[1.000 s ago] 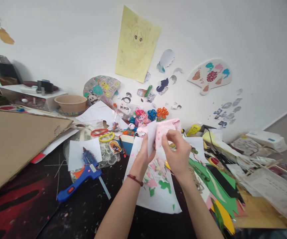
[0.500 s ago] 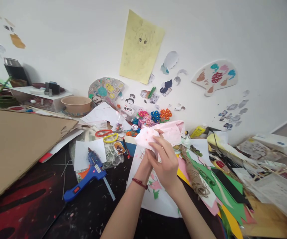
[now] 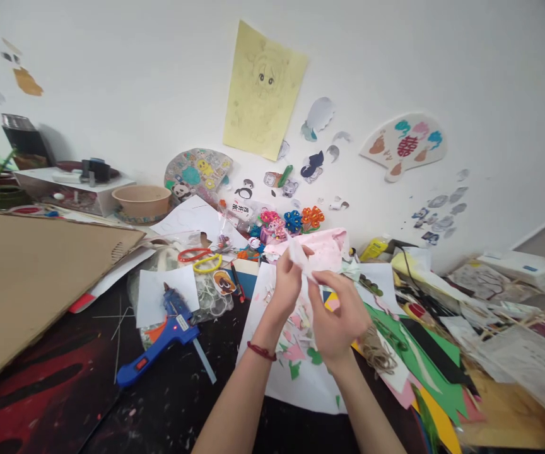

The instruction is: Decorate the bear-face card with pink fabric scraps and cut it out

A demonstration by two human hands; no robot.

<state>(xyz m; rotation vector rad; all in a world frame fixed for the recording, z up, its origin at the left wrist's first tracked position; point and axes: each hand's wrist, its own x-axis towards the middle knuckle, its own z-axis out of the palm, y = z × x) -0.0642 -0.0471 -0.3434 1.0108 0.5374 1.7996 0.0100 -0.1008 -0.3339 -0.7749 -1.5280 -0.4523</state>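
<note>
The left hand (image 3: 287, 280) and right hand (image 3: 341, 315) pinch a thin white piece (image 3: 299, 257), with a blue glue gun (image 3: 176, 329) at their 9 o'clock.

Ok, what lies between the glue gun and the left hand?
In the head view, from glue gun to left hand: a clear bag, a cartoon cutout, a pen, a flat blue item and the white sheet.
</note>
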